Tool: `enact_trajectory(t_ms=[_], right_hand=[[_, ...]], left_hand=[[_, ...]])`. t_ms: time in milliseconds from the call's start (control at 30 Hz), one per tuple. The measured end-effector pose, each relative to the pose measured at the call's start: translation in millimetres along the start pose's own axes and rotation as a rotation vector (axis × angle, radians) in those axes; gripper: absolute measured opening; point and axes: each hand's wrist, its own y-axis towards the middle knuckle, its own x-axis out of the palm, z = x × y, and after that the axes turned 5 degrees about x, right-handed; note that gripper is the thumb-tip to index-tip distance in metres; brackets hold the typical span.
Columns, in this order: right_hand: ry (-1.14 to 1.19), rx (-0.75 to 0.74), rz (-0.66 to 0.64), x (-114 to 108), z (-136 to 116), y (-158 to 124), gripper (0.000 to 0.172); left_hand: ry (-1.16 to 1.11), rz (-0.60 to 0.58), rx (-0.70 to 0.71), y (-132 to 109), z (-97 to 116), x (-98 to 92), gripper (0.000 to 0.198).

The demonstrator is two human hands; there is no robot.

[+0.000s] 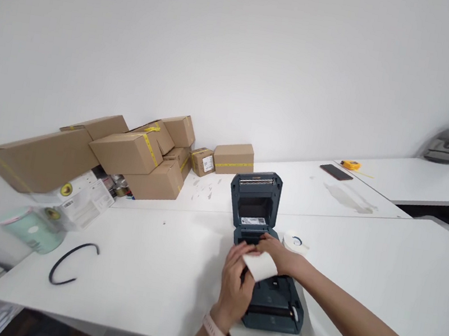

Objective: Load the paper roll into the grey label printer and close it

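On the white table, head view: one printer, dark, lid raised. One paper, white, curved, above the printer's open body, between the two hands. Left hand: fingers curled, at the paper's left edge; whether they pinch it, cannot tell. Right hand: just beyond the paper, fingers reaching into the printer below the lid, tips partly hidden; opening and hold cannot be told. One roll, white, just right of the printer. Boxes, brown, stacked near the wall.
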Motion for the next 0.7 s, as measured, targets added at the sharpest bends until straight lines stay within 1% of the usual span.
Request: enact_trajectory(t_ms=[67, 100, 233, 333, 400, 433, 467, 533, 567, 633, 700], right_hand=[[-0.064, -0.01, -0.062, -4, -4, -1, 0.004], [-0.093, -0.016, -0.091, -5, -6, -2, 0.007], [-0.156, -0.034, -0.153, -13, -11, -5, 0.018], [-0.173, -0.036, -0.165, -17, -12, -6, 0.019], [-0.18, -0.031, -0.164, -18, -13, -6, 0.018], [-0.181, -0.028, -0.162, -18, -13, -6, 0.017], [-0.183, -0.025, -0.16, -18, -13, -6, 0.017], [-0.186, -0.017, -0.156, -17, -13, -6, 0.017], [-0.187, -0.013, -0.154, -17, -13, -5, 0.017], [-0.188, -0.007, -0.151, -16, -13, -5, 0.017], [-0.183, -0.006, -0.146, -15, -13, -5, 0.017]], left_hand=[[-0.078, -0.066, 0.033, -20, 13, -2.6, 0.035], [-0.087, -0.093, 0.045, -30, 17, -3.9, 0.038], [0.014, -0.172, 0.172, -62, 28, -9.3, 0.048], [0.079, -0.268, 0.25, -72, 29, -11.9, 0.058], [0.116, -0.314, 0.312, -72, 28, -11.1, 0.073], [0.146, -0.307, 0.346, -72, 27, -9.6, 0.075], [0.179, -0.272, 0.375, -72, 25, -7.3, 0.066], [0.224, -0.166, 0.418, -72, 21, -0.7, 0.029], [0.231, -0.11, 0.436, -73, 20, 3.1, 0.016], [0.229, -0.023, 0.48, -75, 17, 10.1, 0.016], [0.236, 0.022, 0.523, -78, 17, 14.9, 0.015]])
